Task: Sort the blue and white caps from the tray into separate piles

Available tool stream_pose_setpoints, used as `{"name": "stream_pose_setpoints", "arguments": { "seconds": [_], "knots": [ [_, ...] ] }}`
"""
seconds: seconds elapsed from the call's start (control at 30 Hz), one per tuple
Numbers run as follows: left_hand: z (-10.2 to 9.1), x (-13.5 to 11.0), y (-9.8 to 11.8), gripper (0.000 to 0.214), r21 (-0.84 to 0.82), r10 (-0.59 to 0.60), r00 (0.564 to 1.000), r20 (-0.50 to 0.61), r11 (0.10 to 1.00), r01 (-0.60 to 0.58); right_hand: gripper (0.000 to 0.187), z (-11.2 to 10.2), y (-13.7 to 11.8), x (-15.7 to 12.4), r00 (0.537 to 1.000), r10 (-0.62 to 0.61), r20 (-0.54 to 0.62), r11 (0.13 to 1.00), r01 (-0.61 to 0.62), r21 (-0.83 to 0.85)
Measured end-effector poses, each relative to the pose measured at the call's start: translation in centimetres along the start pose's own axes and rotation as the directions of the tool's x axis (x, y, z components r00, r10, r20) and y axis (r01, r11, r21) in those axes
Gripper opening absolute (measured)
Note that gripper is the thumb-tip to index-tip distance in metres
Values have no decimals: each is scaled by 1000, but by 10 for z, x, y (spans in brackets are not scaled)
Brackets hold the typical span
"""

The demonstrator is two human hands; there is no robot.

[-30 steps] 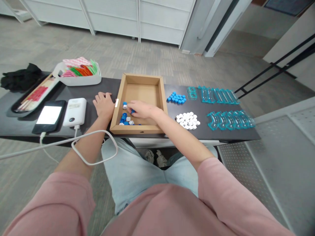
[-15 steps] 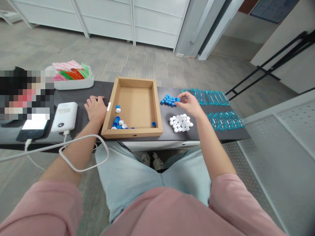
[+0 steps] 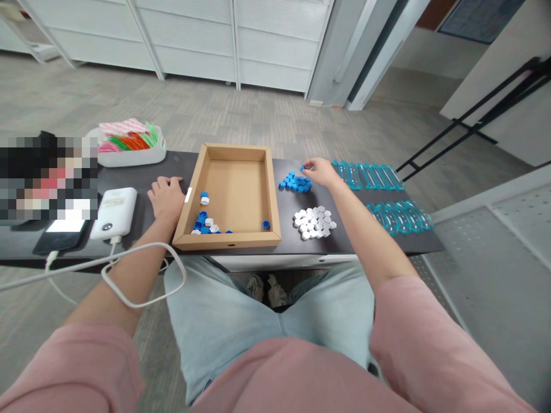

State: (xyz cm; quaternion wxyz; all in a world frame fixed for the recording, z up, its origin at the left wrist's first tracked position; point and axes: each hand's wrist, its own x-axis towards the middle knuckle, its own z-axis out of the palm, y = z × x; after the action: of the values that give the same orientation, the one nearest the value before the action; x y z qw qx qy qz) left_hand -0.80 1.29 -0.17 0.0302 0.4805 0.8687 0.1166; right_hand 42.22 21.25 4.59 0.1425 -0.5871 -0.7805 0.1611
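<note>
My right hand (image 3: 319,171), inside the box (image 3: 249,242) a second ago, pinches a blue piece (image 3: 302,168) at the blue cluster (image 3: 295,183), right of frame centre; mixed pieces (image 3: 209,222) remain boxed. My left hand (image 3: 166,198) lies open.

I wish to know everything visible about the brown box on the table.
The brown box is a shallow, open-topped, thick-walled rectangular tray, apparently cardboard. It lies flat on the dark table, close to the front edge. Its left wall carries a white label; its near wall has a small dark oval. Inside, blue and white pieces lie mostly toward the near-left corner. The left hand is beside it; contact is unclear.
</note>
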Motion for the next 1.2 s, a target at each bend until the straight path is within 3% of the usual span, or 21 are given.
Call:
{"name": "stream_pose_setpoints", "arguments": {
  "seconds": [0.13,0.3,0.47,0.53,0.6,0.67,0.73,0.83,0.9,1.03,1.2],
  "knots": [
    [1,1,-1,61,5,10,1000,-2,1000,-10,41,8,-9,23,997,28,71,993,-20,-114],
    [4,2,-2,61,16,15,1000,-9,1000,-15,34,12,-7,26,986,57,158,991,-37,-128],
    [5,3,-3,56,-5,22,999,-28,1000,-22,30,6,-4,21,997,49,62,997,-45,-69],
    [5,3,-3,57,-13,28,999,-30,1000,-28,29,6,-9,2,1000,-15,-14,999,15,28],
    [4,2,-3,59,-17,27,999,-27,999,-27,28,10,-20,-34,984,-159,-85,974,170,151],
    [5,2,-2,60,-20,23,999,-29,1000,-24,28,20,-37,-86,921,-365,-138,889,389,241],
    [5,2,-2,61,-25,21,999,-42,999,-22,30,33,-60,-143,826,-553,-109,789,562,250],
    [7,2,-1,60,-27,13,998,-68,1000,-15,37,57,-94,-204,748,-664,3,738,655,163],
    [7,2,-1,61,-22,10,997,-75,1000,-11,33,72,-111,-218,758,-651,47,757,643,119],
    [6,0,0,61,-13,28,997,-74,999,-29,21,89,-127,-207,808,-587,52,808,580,106],
    [4,-1,1,59,-11,18,997,-70,1000,-18,21,70,-123,-194,763,-644,50,757,627,186]
  ]
}}
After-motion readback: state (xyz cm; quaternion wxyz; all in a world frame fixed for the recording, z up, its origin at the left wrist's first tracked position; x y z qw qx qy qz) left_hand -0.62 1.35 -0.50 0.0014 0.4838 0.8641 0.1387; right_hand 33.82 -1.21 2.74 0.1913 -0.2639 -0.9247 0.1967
